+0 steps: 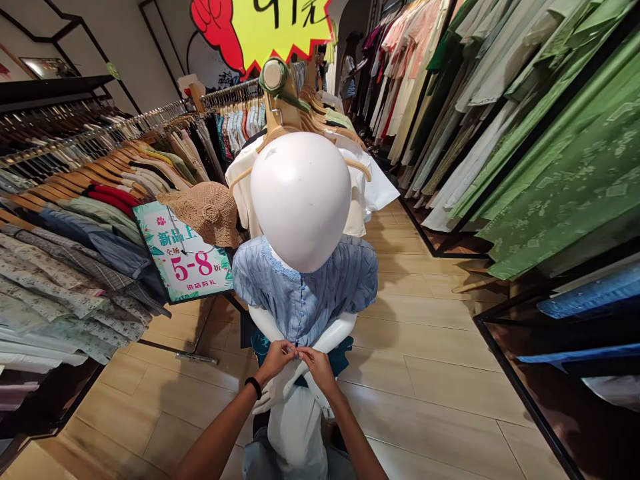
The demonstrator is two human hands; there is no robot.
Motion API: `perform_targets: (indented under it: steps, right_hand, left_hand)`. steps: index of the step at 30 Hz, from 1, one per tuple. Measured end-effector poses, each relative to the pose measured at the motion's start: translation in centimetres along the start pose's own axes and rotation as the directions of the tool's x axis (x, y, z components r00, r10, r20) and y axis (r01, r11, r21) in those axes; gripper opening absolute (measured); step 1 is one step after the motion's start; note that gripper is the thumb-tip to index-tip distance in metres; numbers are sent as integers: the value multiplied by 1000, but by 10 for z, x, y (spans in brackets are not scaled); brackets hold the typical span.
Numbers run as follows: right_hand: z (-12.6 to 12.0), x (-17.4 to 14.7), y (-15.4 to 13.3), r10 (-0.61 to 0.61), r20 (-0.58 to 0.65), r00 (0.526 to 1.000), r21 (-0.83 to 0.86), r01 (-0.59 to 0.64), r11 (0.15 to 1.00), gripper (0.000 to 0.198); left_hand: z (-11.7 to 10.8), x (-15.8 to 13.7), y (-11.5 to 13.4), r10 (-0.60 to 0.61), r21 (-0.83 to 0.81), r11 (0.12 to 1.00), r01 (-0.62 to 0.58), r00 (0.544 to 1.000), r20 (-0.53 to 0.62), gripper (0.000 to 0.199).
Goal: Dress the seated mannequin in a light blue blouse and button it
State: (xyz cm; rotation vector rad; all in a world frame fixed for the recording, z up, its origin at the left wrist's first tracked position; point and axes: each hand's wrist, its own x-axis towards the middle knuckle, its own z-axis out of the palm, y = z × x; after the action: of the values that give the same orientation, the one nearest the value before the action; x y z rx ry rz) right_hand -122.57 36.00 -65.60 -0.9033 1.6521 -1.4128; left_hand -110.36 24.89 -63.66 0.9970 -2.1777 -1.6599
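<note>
A white mannequin stands directly before me, dressed in a blue short-sleeved blouse with a row of small buttons down its front. At the lower end of that row, my left hand pinches the front edge of the blouse. My right hand, also closed in a pinch, meets it there fingertip to fingertip. Whether a button is between the fingers is too small to tell. The mannequin's white arms cross just around my hands. Below them hang white trousers, and dark teal cloth shows behind.
Racks of clothes on wooden hangers line the left, with a discount sign and a brown knitted hat beside the mannequin. Green and white garments hang at right above black frames. A yellow price sign rises behind. Wooden floor lies around.
</note>
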Motion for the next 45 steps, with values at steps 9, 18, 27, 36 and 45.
perform_targets:
  steps: [9, 18, 27, 36, 45]
  right_hand:
    - [2, 0, -2, 22, 16, 1000, 73, -23, 997, 42]
    - [-2, 3, -1, 55, 49, 997, 91, -59, 994, 41]
    - [1, 4, 4, 40, 27, 999, 45, -41, 998, 38]
    - [5, 2, 4, 47, -34, 998, 39, -46, 998, 42]
    - [9, 2, 2, 36, -59, 998, 28, -34, 999, 35]
  left_hand:
    - [3, 3, -7, -34, -31, 999, 34, 999, -15, 41]
    - [4, 4, -13, -51, -121, 991, 52, 999, 9, 45]
    - [8, 2, -9, -32, -42, 999, 31, 998, -46, 44]
    - [7, -7, 6, 50, 170, 985, -41, 998, -49, 27]
    - [6, -5, 7, 59, 230, 972, -44, 996, -60, 20]
